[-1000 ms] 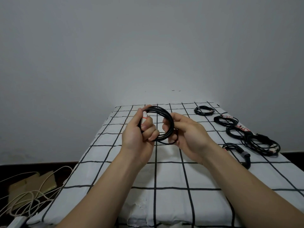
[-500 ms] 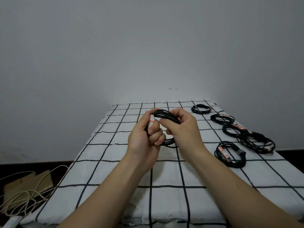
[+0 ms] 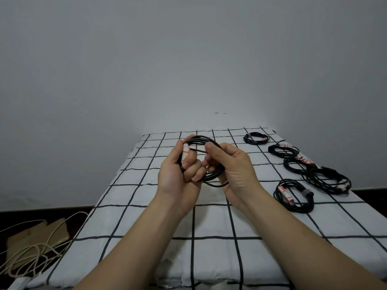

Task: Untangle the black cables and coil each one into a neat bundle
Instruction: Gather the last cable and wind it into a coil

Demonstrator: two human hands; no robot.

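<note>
Black cable coil, white cloth with black grid, grey wall

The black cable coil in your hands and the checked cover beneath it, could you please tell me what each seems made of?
Black cable coil: probably rubber or plastic sheathing, smooth with a slight sheen, bending into loops. White black-gridded table cover: woven fabric, matte, creased and draping at its edges.

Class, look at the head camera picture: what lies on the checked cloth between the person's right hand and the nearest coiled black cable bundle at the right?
Nothing: the head view shows bare checked cloth between the right hand and the nearest coiled black cable bundle.
</note>
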